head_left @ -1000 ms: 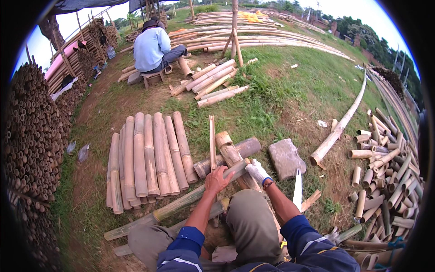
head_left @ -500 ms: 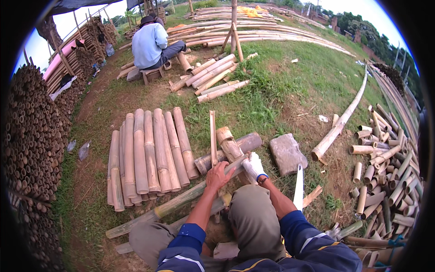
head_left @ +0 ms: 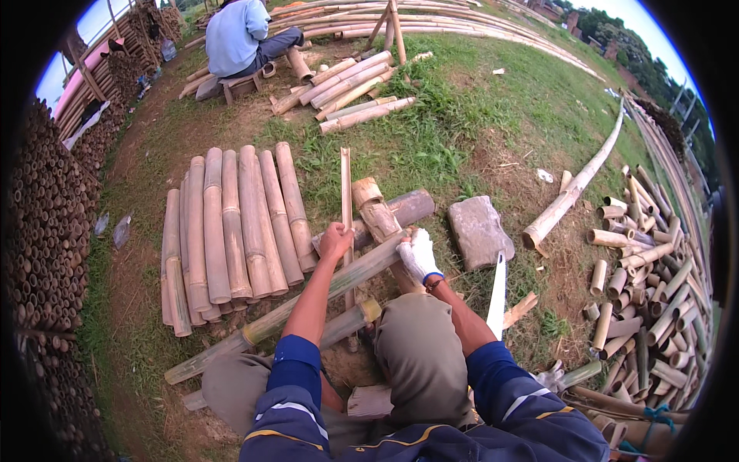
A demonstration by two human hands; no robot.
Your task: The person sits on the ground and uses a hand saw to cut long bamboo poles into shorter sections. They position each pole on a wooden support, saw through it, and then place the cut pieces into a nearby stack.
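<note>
A long greenish bamboo pole (head_left: 292, 310) lies slantwise before me, its far right end resting across other bamboo. My right hand (head_left: 418, 254), in a white glove, is wrapped round that end. Bare, my left hand (head_left: 336, 241) is closed on a narrow split bamboo strip (head_left: 346, 181). The strip runs from the grass toward me and passes under the pole. A short thick bamboo piece (head_left: 376, 212) crosses a darker bamboo log (head_left: 412, 208) just beyond my hands. Close to my knees lies another bamboo pole (head_left: 340, 326), partly covered by the first.
Cut bamboo lengths (head_left: 231, 223) lie in a row at left. A flat stone (head_left: 477, 231) and a saw blade (head_left: 497, 299) are right of my hands. Short bamboo offcuts (head_left: 654, 285) are heaped far right. A person in light blue (head_left: 235, 38) sits at the back left.
My left hand has left the pole and taken hold of the split strip. My right hand stays at the pole's end. The whole view has shifted, with things sitting higher and further left.
</note>
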